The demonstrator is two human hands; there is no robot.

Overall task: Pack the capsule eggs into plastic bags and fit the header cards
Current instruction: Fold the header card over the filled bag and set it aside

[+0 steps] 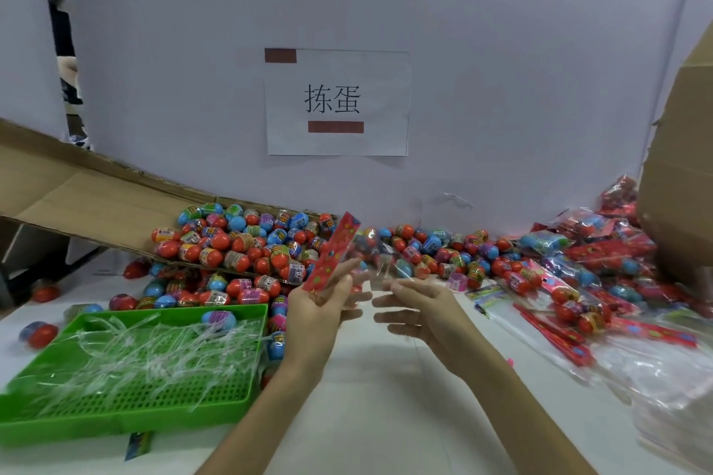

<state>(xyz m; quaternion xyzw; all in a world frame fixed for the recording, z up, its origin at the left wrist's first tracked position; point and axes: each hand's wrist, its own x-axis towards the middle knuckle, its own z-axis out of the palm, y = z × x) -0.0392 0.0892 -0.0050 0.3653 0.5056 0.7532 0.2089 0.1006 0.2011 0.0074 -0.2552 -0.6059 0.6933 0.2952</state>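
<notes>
My left hand (320,307) holds a long red header card (332,251) upright and tilted, pinched between its fingers above the white table. My right hand (416,307) is just to its right and pinches the edge of a clear plastic bag (380,266) that stretches between both hands. A big heap of red, blue and pink capsule eggs (247,243) spills from a tipped cardboard box (77,189) behind the hands. More eggs (436,247) lie along the wall.
A green perforated tray (162,393) with clear plastic strips sits at the front left. Packed bags with red header cards (586,254) pile at the right beside a cardboard box (679,181). Flat clear bags (663,378) lie at the front right. A paper sign (335,100) hangs on the wall.
</notes>
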